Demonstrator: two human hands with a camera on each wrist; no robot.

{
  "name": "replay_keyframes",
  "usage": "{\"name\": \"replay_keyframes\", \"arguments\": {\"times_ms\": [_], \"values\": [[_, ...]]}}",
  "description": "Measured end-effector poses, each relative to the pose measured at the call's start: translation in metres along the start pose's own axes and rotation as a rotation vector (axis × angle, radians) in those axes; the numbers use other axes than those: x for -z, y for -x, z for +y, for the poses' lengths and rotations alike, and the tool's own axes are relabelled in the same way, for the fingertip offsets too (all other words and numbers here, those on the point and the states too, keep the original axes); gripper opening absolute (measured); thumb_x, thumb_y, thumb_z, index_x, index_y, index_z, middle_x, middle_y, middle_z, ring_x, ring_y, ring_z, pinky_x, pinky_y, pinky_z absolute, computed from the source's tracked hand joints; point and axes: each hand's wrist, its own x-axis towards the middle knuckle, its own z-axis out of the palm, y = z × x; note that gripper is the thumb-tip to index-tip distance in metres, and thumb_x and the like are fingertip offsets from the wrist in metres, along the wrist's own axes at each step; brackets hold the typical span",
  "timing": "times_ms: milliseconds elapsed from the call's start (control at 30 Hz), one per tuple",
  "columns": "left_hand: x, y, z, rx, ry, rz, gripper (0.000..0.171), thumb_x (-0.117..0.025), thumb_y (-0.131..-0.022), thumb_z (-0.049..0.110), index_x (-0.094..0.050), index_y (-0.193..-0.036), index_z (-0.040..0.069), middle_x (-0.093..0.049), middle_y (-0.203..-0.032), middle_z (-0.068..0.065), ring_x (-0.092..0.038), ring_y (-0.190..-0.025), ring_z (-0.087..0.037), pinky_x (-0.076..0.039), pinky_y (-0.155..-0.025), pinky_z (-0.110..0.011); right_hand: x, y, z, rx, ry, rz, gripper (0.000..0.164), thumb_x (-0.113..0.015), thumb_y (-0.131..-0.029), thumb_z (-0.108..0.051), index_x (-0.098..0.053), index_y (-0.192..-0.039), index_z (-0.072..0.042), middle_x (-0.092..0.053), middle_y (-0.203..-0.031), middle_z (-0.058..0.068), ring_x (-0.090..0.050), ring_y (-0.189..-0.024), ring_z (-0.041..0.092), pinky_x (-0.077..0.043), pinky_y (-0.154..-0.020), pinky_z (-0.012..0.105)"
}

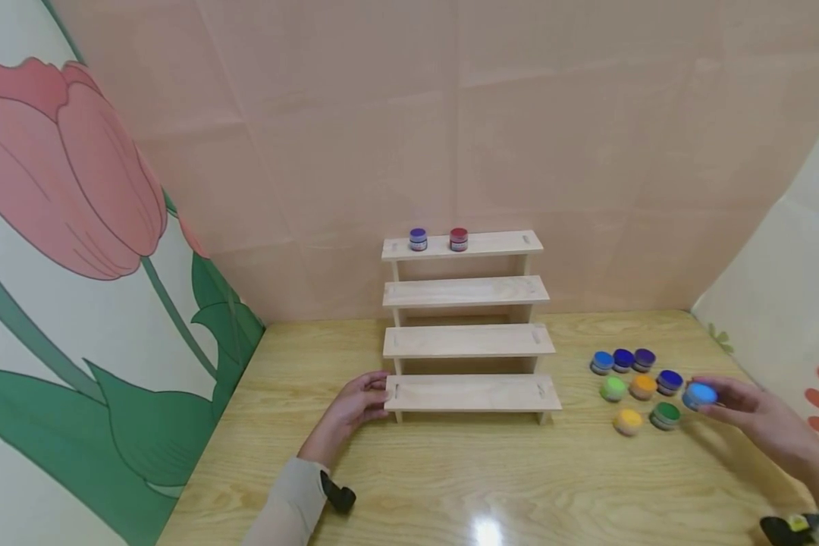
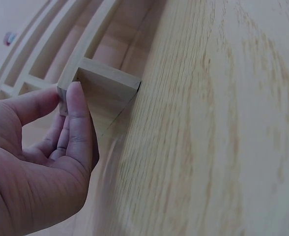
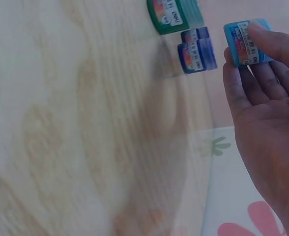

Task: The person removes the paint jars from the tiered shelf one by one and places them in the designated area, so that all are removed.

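Note:
A four-step wooden display rack [image 1: 469,341] stands on the table. At its left end my left hand [image 1: 355,409] pinches the edge of the lowest step; the left wrist view shows thumb and fingers [image 2: 78,123] on either side of the board's corner. My right hand [image 1: 757,413] holds a light blue paint jar [image 1: 699,396] between thumb and fingers. In the right wrist view this jar [image 3: 243,43] is off the table, its printed label showing. Close by on the table are a green jar [image 1: 665,415] and a dark blue jar [image 1: 669,382].
On the top step sit a purple jar [image 1: 418,240] and a red jar [image 1: 459,240]. More jars stand right of the rack, among them a yellow one [image 1: 629,422], an orange one [image 1: 643,387] and a light green one [image 1: 613,388]. A pinkish backdrop [image 1: 450,136] rises behind.

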Motion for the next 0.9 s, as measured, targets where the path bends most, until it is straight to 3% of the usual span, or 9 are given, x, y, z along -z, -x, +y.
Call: {"name": "replay_keyframes", "arguments": {"times_ms": [333, 600, 700, 867, 900], "values": [[0.0, 0.0, 0.0, 0.003, 0.004, 0.004, 0.053, -0.062, -0.095, -0.003, -0.046, -0.146, -0.004, -0.054, -0.119, -0.011, -0.063, -0.084, -0.017, -0.059, -0.067, -0.026, -0.002, -0.002, 0.017, -0.07, 0.1, 0.018, 0.056, -0.064, -0.101, -0.022, -0.043, -0.146, 0.003, -0.053, -0.112, -0.037, -0.053, -0.098, -0.017, -0.049, -0.075, 0.011], [0.0, -0.001, 0.001, 0.008, -0.002, 0.007, 0.053, -0.062, -0.096, -0.002, -0.046, -0.146, -0.004, -0.053, -0.119, -0.011, -0.063, -0.084, -0.017, -0.059, -0.068, -0.026, -0.001, -0.005, 0.022, -0.125, 0.126, 0.004, 0.061, -0.066, -0.1, -0.023, -0.04, -0.146, 0.008, -0.052, -0.111, -0.035, -0.051, -0.096, -0.018, -0.047, -0.074, 0.009], [0.0, -0.001, 0.001, 0.008, -0.005, 0.005, 0.053, -0.062, -0.096, -0.002, -0.046, -0.146, -0.004, -0.053, -0.119, -0.011, -0.062, -0.084, -0.016, -0.059, -0.067, -0.026, -0.001, -0.007, 0.022, -0.159, 0.158, -0.011, 0.067, -0.066, -0.099, -0.029, -0.038, -0.146, 0.01, -0.054, -0.114, -0.027, -0.052, -0.094, -0.017, -0.046, -0.073, 0.01], [0.0, -0.001, 0.001, 0.009, -0.005, -0.003, 0.053, -0.061, -0.096, -0.002, -0.045, -0.147, -0.004, -0.054, -0.119, -0.011, -0.062, -0.084, -0.016, -0.059, -0.067, -0.025, -0.003, -0.01, 0.024, -0.156, 0.207, -0.012, 0.071, -0.069, -0.097, -0.031, -0.038, -0.144, 0.013, -0.062, -0.124, 0.003, -0.05, -0.093, -0.017, -0.047, -0.074, 0.01], [0.0, -0.001, 0.001, 0.008, -0.005, -0.005, 0.053, -0.061, -0.096, -0.002, -0.045, -0.147, -0.004, -0.054, -0.12, -0.011, -0.062, -0.084, -0.016, -0.059, -0.068, -0.025, -0.003, -0.01, 0.025, -0.154, 0.204, -0.009, 0.071, -0.069, -0.097, -0.031, -0.038, -0.144, 0.013, -0.062, -0.123, 0.001, -0.05, -0.094, -0.018, -0.047, -0.074, 0.01]]}}
